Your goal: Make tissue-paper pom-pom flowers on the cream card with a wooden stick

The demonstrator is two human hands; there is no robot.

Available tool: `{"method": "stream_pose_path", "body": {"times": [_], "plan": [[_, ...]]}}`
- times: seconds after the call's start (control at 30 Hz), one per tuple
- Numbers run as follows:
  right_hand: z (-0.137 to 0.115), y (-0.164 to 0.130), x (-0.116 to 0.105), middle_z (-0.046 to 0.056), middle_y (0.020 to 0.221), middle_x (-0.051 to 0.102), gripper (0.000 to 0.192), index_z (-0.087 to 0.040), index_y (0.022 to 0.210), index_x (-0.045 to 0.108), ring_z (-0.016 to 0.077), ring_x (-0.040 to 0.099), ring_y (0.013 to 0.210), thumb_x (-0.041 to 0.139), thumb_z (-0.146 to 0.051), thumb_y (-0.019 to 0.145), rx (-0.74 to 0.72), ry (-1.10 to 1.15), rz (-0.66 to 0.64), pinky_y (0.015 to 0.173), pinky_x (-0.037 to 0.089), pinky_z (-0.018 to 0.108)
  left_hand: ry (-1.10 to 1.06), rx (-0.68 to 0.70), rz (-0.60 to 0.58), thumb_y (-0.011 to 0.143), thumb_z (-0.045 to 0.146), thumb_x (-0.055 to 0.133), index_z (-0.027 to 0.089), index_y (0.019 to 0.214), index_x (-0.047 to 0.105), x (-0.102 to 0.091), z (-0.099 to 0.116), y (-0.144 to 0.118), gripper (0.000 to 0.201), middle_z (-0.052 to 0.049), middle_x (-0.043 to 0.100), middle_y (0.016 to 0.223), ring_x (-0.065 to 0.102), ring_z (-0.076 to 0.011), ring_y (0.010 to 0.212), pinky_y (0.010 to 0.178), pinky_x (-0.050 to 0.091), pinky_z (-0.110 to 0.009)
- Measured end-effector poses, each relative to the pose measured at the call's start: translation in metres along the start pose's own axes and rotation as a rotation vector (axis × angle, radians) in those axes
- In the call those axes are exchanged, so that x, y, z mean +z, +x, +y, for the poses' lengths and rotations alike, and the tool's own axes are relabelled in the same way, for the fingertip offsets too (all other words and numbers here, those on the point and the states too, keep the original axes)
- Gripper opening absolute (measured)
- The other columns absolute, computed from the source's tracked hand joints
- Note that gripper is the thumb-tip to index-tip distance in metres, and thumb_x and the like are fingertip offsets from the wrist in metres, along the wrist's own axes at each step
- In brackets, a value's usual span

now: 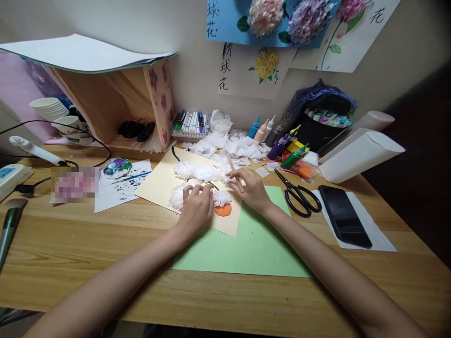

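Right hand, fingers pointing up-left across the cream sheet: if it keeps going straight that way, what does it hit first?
The right hand already has its fingertips at the upper row of white tissue puffs on the cream sheet, so those come first. Beyond them is probably the marker tray by the wall; depth is unclear.

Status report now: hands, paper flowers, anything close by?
Left hand pressing white tissue flowers on cream sheet. Right hand touching them. Scissors lie nearby.

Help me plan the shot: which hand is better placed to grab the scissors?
Right. The right hand lies on the cream paper nearer the scissors; the left hand presses tissue puffs farther away.
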State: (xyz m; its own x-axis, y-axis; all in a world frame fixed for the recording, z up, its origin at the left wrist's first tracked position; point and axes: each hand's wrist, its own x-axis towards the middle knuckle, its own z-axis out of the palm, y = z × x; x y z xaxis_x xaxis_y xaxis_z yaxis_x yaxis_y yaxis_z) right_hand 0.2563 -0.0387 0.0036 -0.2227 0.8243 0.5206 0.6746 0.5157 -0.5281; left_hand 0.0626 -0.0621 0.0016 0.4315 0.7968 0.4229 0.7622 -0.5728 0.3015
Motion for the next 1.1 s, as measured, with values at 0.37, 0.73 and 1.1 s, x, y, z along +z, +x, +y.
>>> {"method": "stream_pose_path", "body": {"times": [0.37,0.73,1.1], "plan": [[-0.006,0.046,0.027,0.005,0.07,0.058,0.016,-0.018,0.076,0.058,0.0186,0.052,0.07,0.046,-0.008,0.081,-0.146,-0.24,-0.239,0.064,0.036,0.027,0.049,0.011,-0.004,0.088,0.01,0.037,0.015,0.108,0.054,0.001,-0.001,-0.002,0.027,-0.009,0.068,0.09,0.059,-0.023,0.09,0.089,0.029,-0.042],[-0.022,0.001,-0.013,0.003,0.08,0.068,0.003,-0.019,0.079,0.057,0.0185,0.067,0.082,0.06,-0.019,0.08,0.159,0.272,0.082,0.075,0.05,0.033,0.011,0.014,-0.005,0.09,0.011,0.038,0.015,0.107,0.054,0.0,-0.002,-0.002,0.023,-0.007,0.07,0.099,0.059,-0.0199,0.094,0.091,0.026,-0.041],[-0.025,-0.052,-0.015,0.003,0.082,0.067,0.02,-0.021,0.078,0.052,0.0182,0.067,0.084,0.071,-0.026,0.075,0.409,0.674,0.067,0.08,0.054,0.035,-0.144,0.103,0.059,0.092,0.031,0.05,0.023,0.092,0.063,-0.007,0.012,0.0,0.015,-0.003,0.065,0.109,0.047,-0.0231,0.11,0.087,0.024,-0.04]]}}
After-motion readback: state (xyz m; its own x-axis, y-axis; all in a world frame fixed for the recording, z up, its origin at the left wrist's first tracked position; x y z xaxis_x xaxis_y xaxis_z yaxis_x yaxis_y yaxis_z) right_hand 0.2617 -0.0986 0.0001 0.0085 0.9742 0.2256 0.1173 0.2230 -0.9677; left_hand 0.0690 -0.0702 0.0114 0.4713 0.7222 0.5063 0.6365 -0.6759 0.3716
